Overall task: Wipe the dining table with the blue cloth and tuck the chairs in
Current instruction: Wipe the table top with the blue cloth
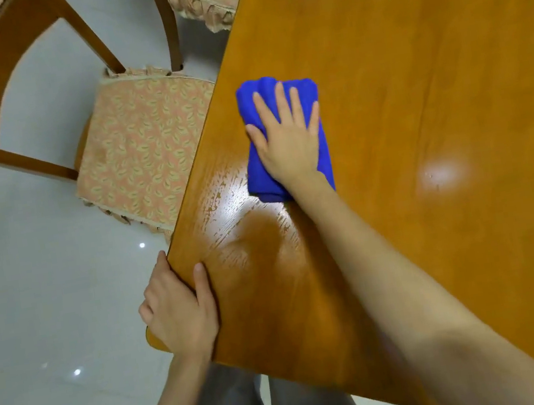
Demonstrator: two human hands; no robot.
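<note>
Now your right hand (287,140) lies flat on the blue cloth (255,166), fingers straight and spread, pressing it onto the desk (413,76) near its left edge. Your left hand (181,312) grips the near left corner of the desk, thumb on top and fingers curled under the rim, bracing you. Just nearer than the cloth a damp sheen (243,213) shows on the wood, so you seem to be in the wiping step, with the wide right and far parts probably yet to cover. Next, press evenly and sweep rightward in overlapping passes. On the left a chair (136,145) stands mostly pulled out, a second chair (204,0) farther off; tucking them waits.
</note>
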